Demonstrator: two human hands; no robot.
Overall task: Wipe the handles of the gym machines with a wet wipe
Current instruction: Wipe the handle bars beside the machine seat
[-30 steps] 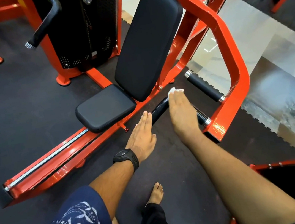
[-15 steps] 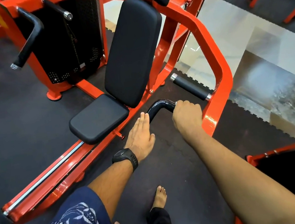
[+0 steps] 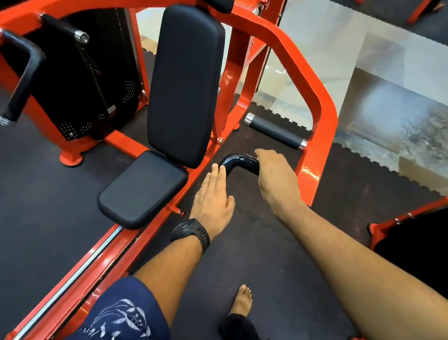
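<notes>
1. Room to move: the hands work in a narrow bay between the seat (image 3: 140, 188) on the left and the orange frame (image 3: 315, 119) on the right. Dark rubber floor (image 3: 22, 194) lies open beneath both forearms and widely to the left of the seat.
2. Edges: the toothed edge of the rubber meets a pale tiled floor (image 3: 358, 54) just beyond the frame. A sloping rail (image 3: 62, 285) bounds the bay on the near left, and a second orange machine (image 3: 436, 228) closes in at the near right.
3. Overhead, the frame arches above the back pad (image 3: 184, 84) and comes down beside the right hand.
4. Task item: the bent handle (image 3: 237, 161) juts from the frame's lower upright towards the seat. It is glossy black, with bright highlights along the curve (the surface reads as wet or polished, which one I cannot tell).
5. Right hand (image 3: 276, 180): knuckles up, fingers curled over the bent handle near its root, clamped on it. Whether the wipe lies under the palm cannot be told.
6. Left hand (image 3: 212, 196): flat, fingers straight and together, holding nothing. Its fingertips lie just beside the bend; contact cannot be confirmed. A black watch (image 3: 194, 234) sits on the wrist.
7. Other handles: a short straight grip (image 3: 274, 132) with chrome ends stands just behind the right hand, clear of it. A matching bent handle (image 3: 22, 78) hangs at the far left, well apart.
</notes>
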